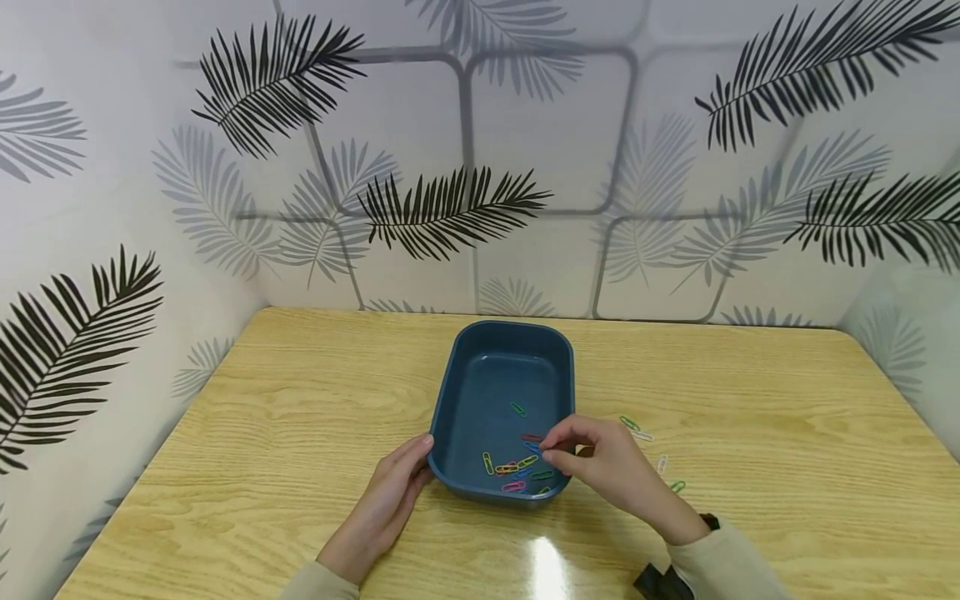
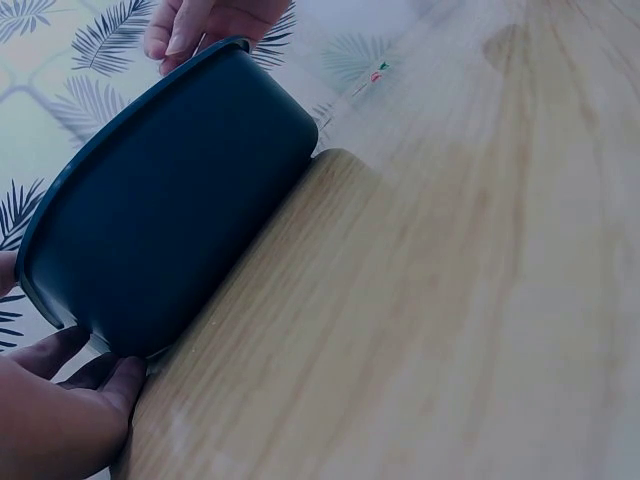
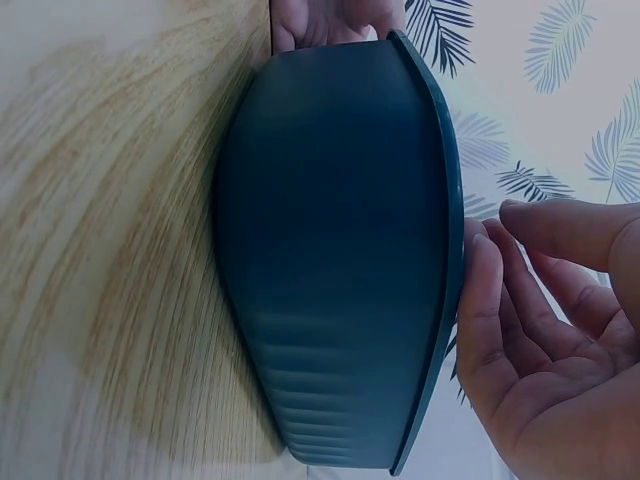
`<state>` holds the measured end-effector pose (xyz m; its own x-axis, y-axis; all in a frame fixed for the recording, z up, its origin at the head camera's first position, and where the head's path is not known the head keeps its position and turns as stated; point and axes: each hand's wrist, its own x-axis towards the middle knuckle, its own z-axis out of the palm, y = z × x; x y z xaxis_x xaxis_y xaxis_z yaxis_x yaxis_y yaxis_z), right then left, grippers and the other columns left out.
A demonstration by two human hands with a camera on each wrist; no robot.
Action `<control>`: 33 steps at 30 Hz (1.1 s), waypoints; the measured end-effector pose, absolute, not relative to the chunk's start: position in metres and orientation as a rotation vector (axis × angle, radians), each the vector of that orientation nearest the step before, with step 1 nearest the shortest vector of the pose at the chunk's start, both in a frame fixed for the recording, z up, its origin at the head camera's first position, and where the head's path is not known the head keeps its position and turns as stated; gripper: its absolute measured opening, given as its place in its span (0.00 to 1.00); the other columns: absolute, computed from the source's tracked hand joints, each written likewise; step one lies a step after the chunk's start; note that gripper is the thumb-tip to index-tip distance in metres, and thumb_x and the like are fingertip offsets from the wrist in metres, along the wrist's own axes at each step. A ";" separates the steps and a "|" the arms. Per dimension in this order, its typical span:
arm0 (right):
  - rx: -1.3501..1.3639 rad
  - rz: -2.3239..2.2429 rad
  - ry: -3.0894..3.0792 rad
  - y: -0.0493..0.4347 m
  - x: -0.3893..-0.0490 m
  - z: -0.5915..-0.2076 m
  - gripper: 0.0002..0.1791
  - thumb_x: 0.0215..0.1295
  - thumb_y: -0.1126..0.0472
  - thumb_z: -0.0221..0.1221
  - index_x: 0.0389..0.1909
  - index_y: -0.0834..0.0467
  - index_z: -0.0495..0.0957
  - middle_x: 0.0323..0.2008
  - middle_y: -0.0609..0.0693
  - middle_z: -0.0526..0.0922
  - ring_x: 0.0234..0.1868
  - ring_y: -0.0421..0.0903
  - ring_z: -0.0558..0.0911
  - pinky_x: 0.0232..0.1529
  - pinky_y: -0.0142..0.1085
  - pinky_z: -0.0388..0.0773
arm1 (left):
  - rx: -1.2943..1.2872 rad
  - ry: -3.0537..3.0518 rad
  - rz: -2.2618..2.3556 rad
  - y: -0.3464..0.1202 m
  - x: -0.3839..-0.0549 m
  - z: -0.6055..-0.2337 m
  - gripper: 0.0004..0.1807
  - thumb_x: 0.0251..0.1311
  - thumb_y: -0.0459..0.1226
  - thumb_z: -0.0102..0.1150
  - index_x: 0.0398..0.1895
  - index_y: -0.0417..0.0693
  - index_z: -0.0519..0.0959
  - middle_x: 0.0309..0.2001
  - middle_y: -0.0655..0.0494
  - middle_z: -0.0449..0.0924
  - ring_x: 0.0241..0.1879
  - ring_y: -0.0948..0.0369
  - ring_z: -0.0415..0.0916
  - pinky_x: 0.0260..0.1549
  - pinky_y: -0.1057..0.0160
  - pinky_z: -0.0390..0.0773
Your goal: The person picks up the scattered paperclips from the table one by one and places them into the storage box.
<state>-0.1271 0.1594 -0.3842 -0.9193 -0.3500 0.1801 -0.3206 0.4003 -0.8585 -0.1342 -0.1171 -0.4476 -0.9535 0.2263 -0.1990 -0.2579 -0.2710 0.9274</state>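
A dark blue rectangular plastic bin (image 1: pixel 480 392) stands on the table with several coloured paper clips (image 1: pixel 507 468) lying in its near end. A lone green paper clip (image 1: pixel 518 409) lies nearer the middle of its floor. My left hand (image 1: pixel 390 492) grips the bin's near left side, thumb at the rim and fingers against the outer wall (image 2: pixel 180 190). Over the near right rim reaches my right hand (image 1: pixel 600 462), its fingers loosely bent with thumb and forefinger slightly apart above the clips. No clip shows between the right fingertips in the right wrist view.
To the right of the bin, a green clip (image 1: pixel 629 423) and a white clip (image 1: pixel 642 435) lie close together on the wooden table (image 1: pixel 315 400). Another white clip (image 1: pixel 662 464) and a green clip (image 1: pixel 678 486) lie near my right wrist. A patterned wall (image 1: pixel 420 275) stands behind.
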 end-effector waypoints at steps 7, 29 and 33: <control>-0.642 -1.584 2.607 0.159 -0.127 -0.385 0.02 0.60 0.68 0.65 0.34 0.62 0.83 0.30 0.46 0.83 0.32 0.41 0.79 0.28 0.33 0.78 | -0.037 1.691 2.288 -0.117 -0.134 -0.447 0.35 0.71 0.48 0.50 0.67 0.27 0.61 0.67 0.37 0.61 0.64 0.54 0.63 0.59 0.64 0.67; -0.653 -1.252 2.907 0.224 -0.135 -0.345 0.06 0.60 0.68 0.65 0.38 0.58 0.83 0.35 0.45 0.84 0.35 0.40 0.81 0.33 0.33 0.80 | -0.054 1.704 2.309 -0.116 -0.134 -0.447 0.32 0.70 0.45 0.52 0.65 0.27 0.64 0.63 0.40 0.66 0.59 0.58 0.68 0.56 0.65 0.70; -0.661 -1.177 2.914 0.237 -0.138 -0.344 0.06 0.61 0.67 0.65 0.38 0.58 0.82 0.36 0.46 0.84 0.36 0.41 0.82 0.32 0.34 0.80 | -0.042 1.699 2.312 -0.116 -0.134 -0.448 0.32 0.71 0.45 0.51 0.66 0.27 0.64 0.64 0.40 0.66 0.59 0.57 0.67 0.56 0.65 0.70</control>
<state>-0.1384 0.2366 -0.3442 -0.9129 -0.3477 0.2139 -0.3987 0.6468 -0.6502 -0.1341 -0.1157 -0.4476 -0.9627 0.1997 -0.1826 -0.2339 -0.2749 0.9326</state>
